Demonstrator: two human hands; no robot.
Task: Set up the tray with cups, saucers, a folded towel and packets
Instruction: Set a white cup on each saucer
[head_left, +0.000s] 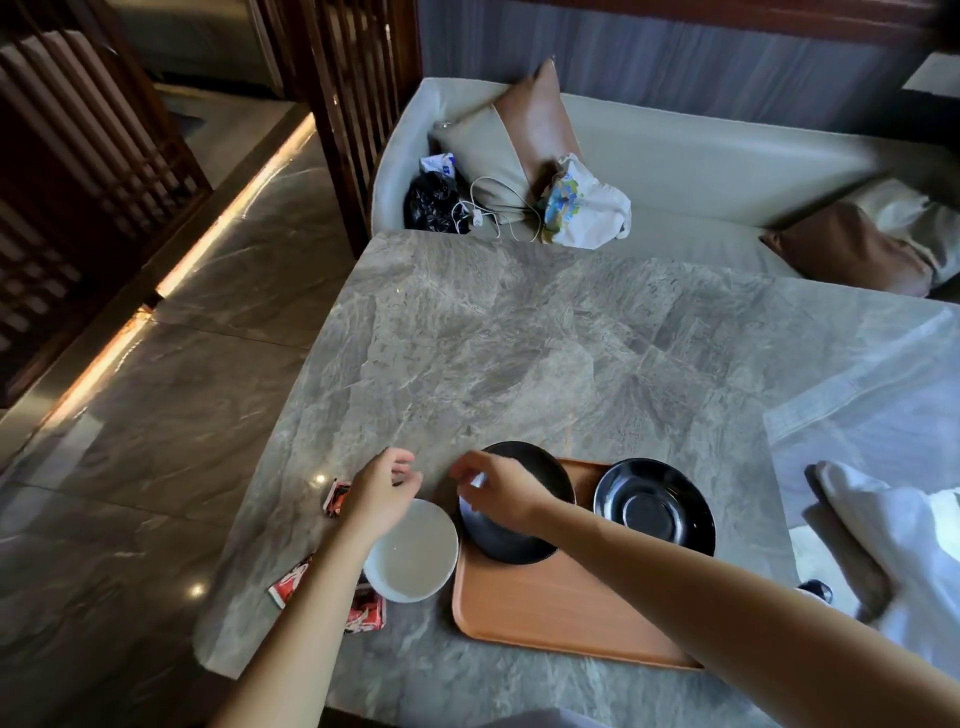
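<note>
An orange tray (545, 618) is seen at the near edge of a grey marble worktop (519, 338). Two black saucers are on it: the right saucer (655, 506) lies flat and empty, while the left saucer (511, 519) sits over the tray's far left corner, touched by the right hand (498, 488) with a loose, narrow grip (whether it is actually pinched cannot be told). A white cup (413, 551), empty, stands on the worktop just left of the tray. The left hand (382, 493) is held over its far rim, fingers half curled, holding nothing. Red packets (366, 613) lie off the tray to the left, and a white towel (893, 540) lies unfolded at the right. The task is judged barely begun: saucers placed; cups, towel and packets remain.
</note>
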